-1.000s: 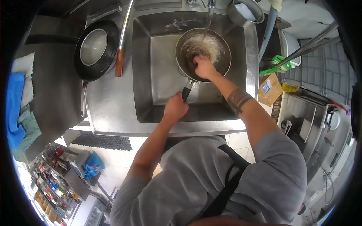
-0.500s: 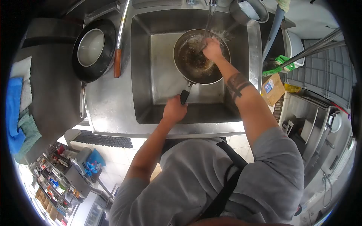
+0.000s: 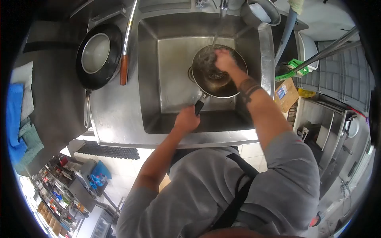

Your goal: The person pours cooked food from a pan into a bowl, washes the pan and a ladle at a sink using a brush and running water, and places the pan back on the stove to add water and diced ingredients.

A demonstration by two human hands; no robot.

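In the sink (image 3: 174, 93), a dark frying pan (image 3: 222, 89) is held at an angle under running water (image 3: 215, 39). My left hand (image 3: 187, 119) is closed around its black handle (image 3: 199, 106), near the sink's front wall. Inside the pan, my right hand (image 3: 224, 60) is curled with its fingers down by the inner surface, where water splashes. Whatever those fingers may hold is hidden by the hand, splash and blur. The faucet (image 3: 224, 4) is above the pan. Left of the pan, the sink drain (image 3: 191, 74) partly shows.
On the left counter sits a black pan (image 3: 84, 75) with a white bowl (image 3: 95, 53) in it, beside a wooden-handled utensil (image 3: 124, 69). A metal pot (image 3: 274, 20) stands at the back right corner. Blue cloth (image 3: 15, 119) lies far left; a green brush (image 3: 293, 67) is right of the sink.
The frying pan has moved slightly right and toward me, uncovering part of the drain. Both hands shifted a little with it, and the right hand stays inside the pan.
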